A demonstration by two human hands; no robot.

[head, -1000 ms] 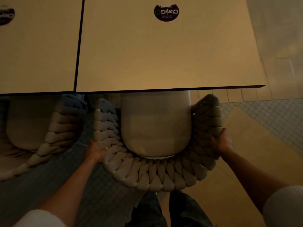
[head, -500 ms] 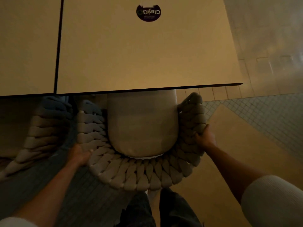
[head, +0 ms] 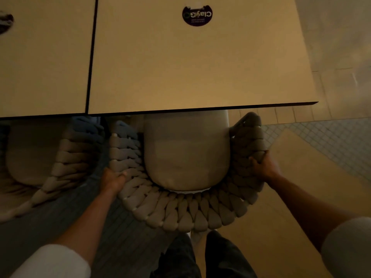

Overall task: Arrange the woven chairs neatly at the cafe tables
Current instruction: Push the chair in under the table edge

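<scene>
Two woven chairs sit at the near edge of the table [head: 200, 67]. One chair [head: 186, 213] is tucked so the front of its seat cushion [head: 186, 153] goes under that edge; the left hand [head: 111, 180] and right hand [head: 265, 167] grip its curved back. Its neighbour [head: 66, 163], left along the edge, looks pushed in too. Squaring seems nearly done; other chairs, if any, lie out of view.

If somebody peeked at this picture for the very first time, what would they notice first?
Probably the big woven chair in the middle, its chunky braided back curving round a pale seat cushion tucked partly under the tan table. The left hand and right hand grip its two sides. A round dark sticker sits near the table's far edge.
</scene>
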